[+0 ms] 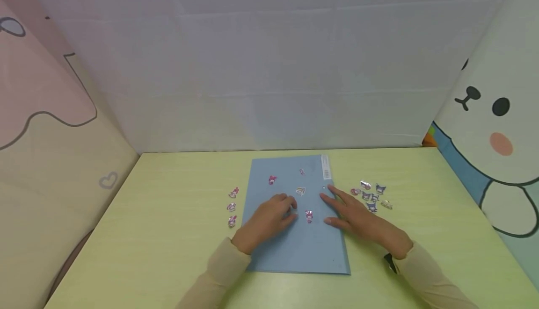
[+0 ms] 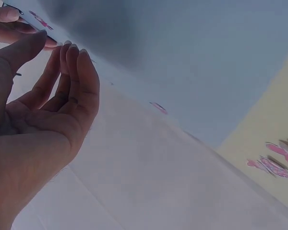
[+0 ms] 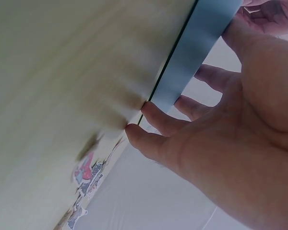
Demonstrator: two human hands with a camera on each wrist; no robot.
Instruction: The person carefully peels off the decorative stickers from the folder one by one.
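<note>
A blue folder (image 1: 294, 253) lies on the table with several small cartoon stickers on it, among them a pink one (image 1: 309, 216) between my hands and a pale one (image 1: 300, 190) above it. Over the folder's left half is my left hand (image 1: 269, 218), its fingers loosely bent and nothing visible between them and the thumb. My right hand (image 1: 358, 215) spreads its fingers at the folder's right edge. In the right wrist view, fingertips (image 3: 151, 110) of that hand reach the folder's edge and the table beside it.
Three pink stickers (image 1: 231, 207) stand in a column left of the folder. A cluster of purple and pink stickers (image 1: 370, 197) lies to its right, close to my right hand. A white label (image 1: 326, 167) marks the folder's top right corner. A pale wall (image 1: 269, 89) rises behind the table (image 1: 177, 215).
</note>
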